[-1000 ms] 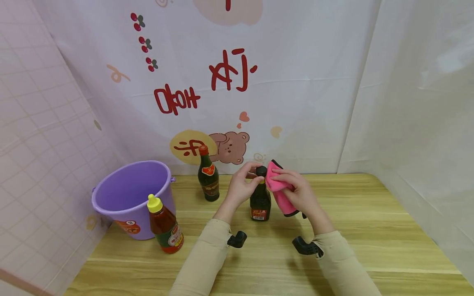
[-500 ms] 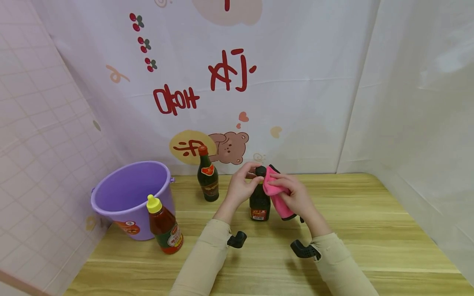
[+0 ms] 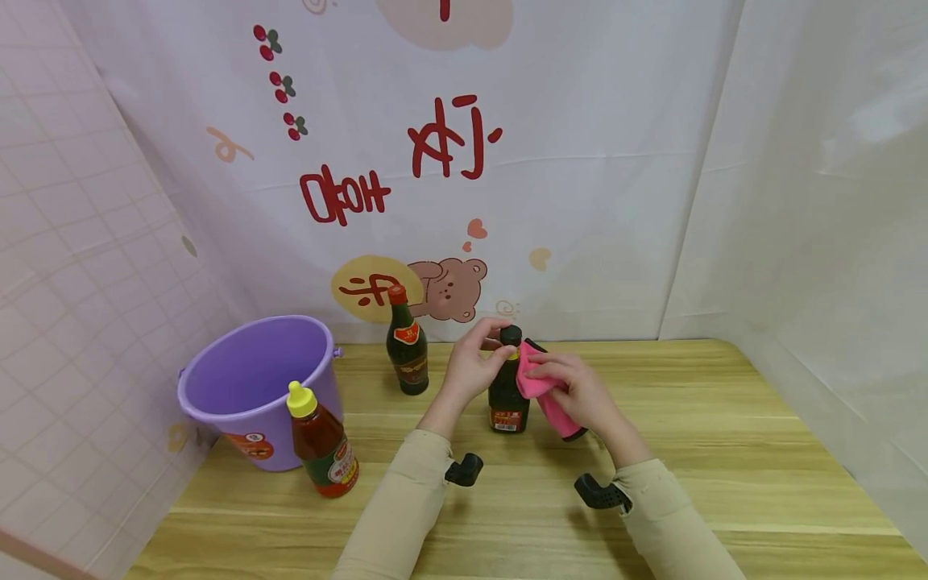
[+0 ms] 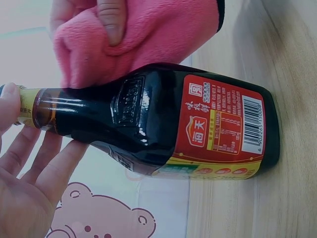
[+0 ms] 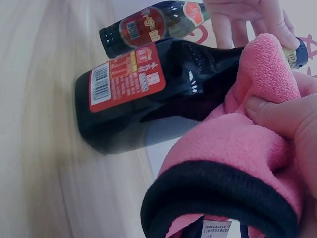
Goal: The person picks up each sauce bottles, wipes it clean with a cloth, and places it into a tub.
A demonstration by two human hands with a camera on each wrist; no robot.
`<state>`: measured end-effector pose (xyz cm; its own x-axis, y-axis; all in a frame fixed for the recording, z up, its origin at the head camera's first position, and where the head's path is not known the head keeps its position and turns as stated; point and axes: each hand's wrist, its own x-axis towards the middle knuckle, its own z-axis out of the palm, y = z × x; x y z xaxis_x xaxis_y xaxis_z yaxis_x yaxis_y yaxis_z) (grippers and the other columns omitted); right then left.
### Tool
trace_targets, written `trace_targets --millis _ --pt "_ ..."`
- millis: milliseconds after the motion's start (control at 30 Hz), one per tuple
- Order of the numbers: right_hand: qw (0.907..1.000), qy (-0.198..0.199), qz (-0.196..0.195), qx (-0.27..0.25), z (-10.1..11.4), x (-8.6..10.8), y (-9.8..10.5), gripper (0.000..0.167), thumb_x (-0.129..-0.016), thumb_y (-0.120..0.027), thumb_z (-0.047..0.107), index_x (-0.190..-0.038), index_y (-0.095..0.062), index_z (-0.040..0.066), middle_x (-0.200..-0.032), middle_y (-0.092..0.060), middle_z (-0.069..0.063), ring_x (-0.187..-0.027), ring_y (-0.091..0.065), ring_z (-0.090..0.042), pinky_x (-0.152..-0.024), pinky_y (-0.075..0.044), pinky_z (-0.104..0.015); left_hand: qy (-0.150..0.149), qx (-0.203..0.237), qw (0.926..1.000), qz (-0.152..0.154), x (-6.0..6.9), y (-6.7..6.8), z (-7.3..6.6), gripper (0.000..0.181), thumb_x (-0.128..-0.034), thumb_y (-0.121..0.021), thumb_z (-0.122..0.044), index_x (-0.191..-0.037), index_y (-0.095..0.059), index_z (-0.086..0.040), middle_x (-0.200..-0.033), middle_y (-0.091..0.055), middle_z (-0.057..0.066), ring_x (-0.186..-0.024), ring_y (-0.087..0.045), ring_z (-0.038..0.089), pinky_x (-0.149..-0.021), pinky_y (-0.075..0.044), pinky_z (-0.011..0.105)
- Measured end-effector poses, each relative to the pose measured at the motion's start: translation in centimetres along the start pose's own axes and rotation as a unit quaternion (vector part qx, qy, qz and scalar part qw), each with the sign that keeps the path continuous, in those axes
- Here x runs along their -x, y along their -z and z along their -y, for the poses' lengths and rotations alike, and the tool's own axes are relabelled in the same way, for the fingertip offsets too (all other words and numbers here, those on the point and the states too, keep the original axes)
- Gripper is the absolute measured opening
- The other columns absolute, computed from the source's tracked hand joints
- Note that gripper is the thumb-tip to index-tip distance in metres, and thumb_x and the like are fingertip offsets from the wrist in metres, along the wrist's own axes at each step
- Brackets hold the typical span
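Observation:
A dark soy sauce bottle (image 3: 509,396) with a black cap stands upright on the wooden table. My left hand (image 3: 474,362) pinches its neck just under the cap, thumb on the near side. In my right hand (image 3: 583,393) is a folded pink cloth (image 3: 533,372) with black edging, which the fingers press against the bottle's right side. The left wrist view shows the cloth (image 4: 99,47) touching the bottle's shoulder and the red label (image 4: 218,119) with a barcode uncovered. From the right wrist, the thumb (image 5: 277,116) lies over the bunched cloth.
To the left stand a purple bucket (image 3: 326,379), a red sauce bottle (image 3: 324,451) with a yellow cap, and a green bottle (image 3: 409,354) with a red cap. A white printed curtain (image 3: 580,201) hangs behind the table (image 3: 725,451).
The right hand with the cloth moved slightly left, then down along the bottle's neck toward its shoulder. The left hand and the bottle stay in place.

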<state>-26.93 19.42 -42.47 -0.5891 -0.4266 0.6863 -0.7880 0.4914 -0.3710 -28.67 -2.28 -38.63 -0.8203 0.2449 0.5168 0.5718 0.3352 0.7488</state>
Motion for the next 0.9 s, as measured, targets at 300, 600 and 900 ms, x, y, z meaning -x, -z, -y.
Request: trace_targets --millis 300,600,900 --pt "0.9996 0.012 0.017 0.020 -0.9 0.9 -0.3 0.042 -0.073 -0.072 -0.019 -0.100 -0.075 0.013 -0.120 -0.068 -0.012 -0.108 -0.061 -0.037 -0.088 -0.050 -0.054 -0.005 0.000 1.0000 0.000 0.0 0.0 -0.1 0.037 -0.0922 -0.071 -0.012 -0.127 -0.060 -0.016 -0.104 -0.067 0.008 -0.095 -0.069 0.025 -0.077 -0.058 0.039" --pt "0.9996 -0.008 0.025 0.009 -1.7 1.9 -0.6 0.047 -0.071 -0.070 -0.022 -0.101 -0.074 0.014 -0.121 -0.068 -0.010 -0.113 -0.060 -0.036 -0.092 -0.050 -0.054 -0.006 -0.002 1.0000 -0.002 0.0 0.0 -0.1 0.036 -0.0922 -0.071 -0.011 -0.127 -0.060 -0.014 -0.104 -0.067 0.009 -0.095 -0.069 0.026 -0.078 -0.058 0.039" --pt "0.9995 -0.001 0.031 -0.004 -2.1 2.3 -0.6 0.043 -0.070 -0.073 -0.021 -0.094 -0.071 0.015 -0.117 -0.069 -0.012 -0.109 -0.062 -0.036 -0.089 -0.051 -0.054 0.005 0.001 1.0000 -0.003 0.1 0.0 -0.3 0.036 -0.0924 -0.071 -0.012 -0.126 -0.061 -0.014 -0.104 -0.066 0.008 -0.096 -0.069 0.027 -0.076 -0.058 0.039"
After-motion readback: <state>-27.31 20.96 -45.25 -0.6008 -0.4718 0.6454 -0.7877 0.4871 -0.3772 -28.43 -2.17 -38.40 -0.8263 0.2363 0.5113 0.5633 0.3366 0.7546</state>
